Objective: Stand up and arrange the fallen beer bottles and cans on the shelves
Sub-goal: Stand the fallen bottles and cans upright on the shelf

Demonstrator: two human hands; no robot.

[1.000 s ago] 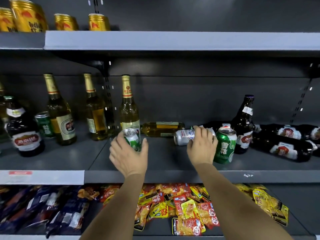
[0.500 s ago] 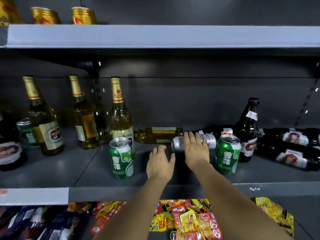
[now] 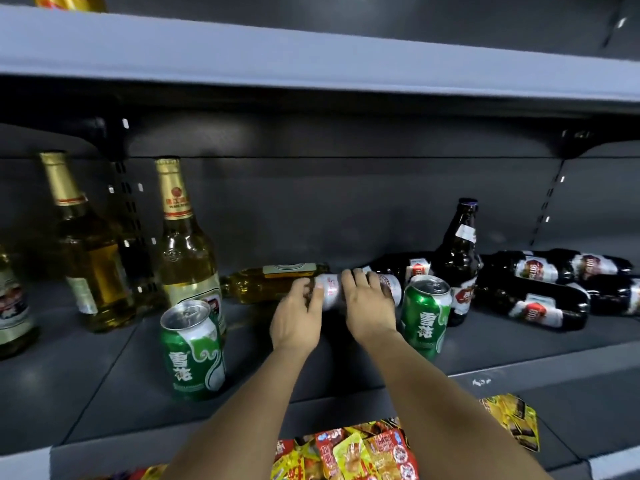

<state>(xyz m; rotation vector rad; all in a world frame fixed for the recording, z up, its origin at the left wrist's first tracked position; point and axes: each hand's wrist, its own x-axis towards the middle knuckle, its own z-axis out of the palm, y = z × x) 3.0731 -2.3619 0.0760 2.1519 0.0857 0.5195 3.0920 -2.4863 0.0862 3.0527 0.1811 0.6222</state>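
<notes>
Silver, red-lettered can lies sideways, left hand and right hand both gripping it.

Green cans w/ white swirls – silver tops. Fallen can silver, red print. Upright bottles pale gold, gold foil; lying bottles dark brown, red-white labels. Shelf dark grey.
</notes>
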